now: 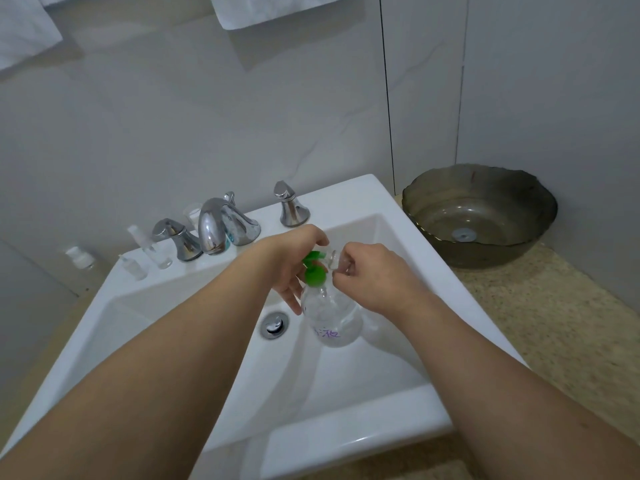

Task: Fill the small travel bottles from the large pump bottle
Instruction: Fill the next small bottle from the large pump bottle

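You are standing at a white sink, both arms reaching forward over the basin. Your left hand rests on top of the large pump bottle, a clear bottle with a green pump head and purple handwriting on its side. The fingers curl down over the pump head, as if ready to press it. The bottle sits upright in the middle of the basin, its long axis running up toward you, just right of the metal drain.

Your right hand comes in from the right and pinches a small clear travel bottle between fingers and thumb, holding it right at the far side of the green pump head. The spout appears to point toward that small bottle's mouth, though the exact alignment is hidden by your fingers. The next press likely depends on the mouth sitting directly under the spout.

Several more small clear bottles stand on the far left ledge of the sink, beside the chrome faucet. A dark glass bowl sits on the speckled counter to the far right.
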Available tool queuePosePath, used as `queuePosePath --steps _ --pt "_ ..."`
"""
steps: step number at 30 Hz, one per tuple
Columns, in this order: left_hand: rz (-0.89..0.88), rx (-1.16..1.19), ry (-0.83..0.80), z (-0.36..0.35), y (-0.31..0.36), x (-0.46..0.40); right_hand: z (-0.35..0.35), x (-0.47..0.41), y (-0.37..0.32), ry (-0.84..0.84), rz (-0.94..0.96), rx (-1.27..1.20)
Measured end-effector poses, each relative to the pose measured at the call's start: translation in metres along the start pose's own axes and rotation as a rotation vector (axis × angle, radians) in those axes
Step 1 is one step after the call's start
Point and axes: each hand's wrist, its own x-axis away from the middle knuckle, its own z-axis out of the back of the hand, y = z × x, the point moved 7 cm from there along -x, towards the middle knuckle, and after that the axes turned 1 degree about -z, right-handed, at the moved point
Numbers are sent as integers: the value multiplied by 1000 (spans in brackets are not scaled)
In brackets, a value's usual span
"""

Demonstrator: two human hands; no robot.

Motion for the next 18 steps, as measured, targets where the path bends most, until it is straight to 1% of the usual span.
queuePosePath --steps 7,9,13,18 --pt "5 -12 0 -2 0 -3 -2 0 1 -21 -8 -15" --pt "-12 -26 45 -4 0 -3 -2 1 2 -19 -13 -19" --pt "-81 -83 196 -6 2 -4 -5 0 6 -52 -20 17" --pt "-77 -109 258 -7 1 -6 -10 0 9 -77 -41 32"
